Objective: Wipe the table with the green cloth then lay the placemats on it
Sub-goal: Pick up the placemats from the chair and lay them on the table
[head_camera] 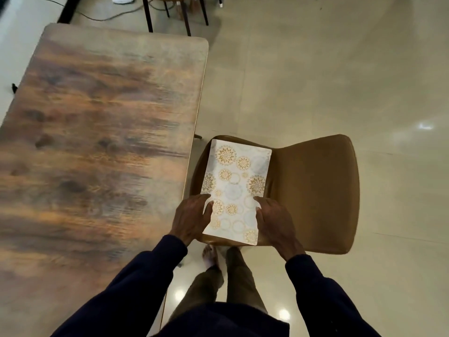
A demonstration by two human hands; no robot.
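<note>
Desk point(97, 142): whole visible top is bare wood, open to reach from its right edge. Chair point(315, 195) stands just beside that edge, and the seat's left rim meets the edge line in view. Placemats point(235, 181) cover most of the seat, leaving a thin brown margin around them. The backrest rises on the seat's right side and blocks entry from there. Left grip point(192, 220) and right grip point(272, 217) pinch the mats' two long edges at the near end. Route from seat up and left onto the desk is unobstructed. Floor point(340, 81) right of the chair is open. Second chair's legs point(187, 23) stand near the far desk corner.
</note>
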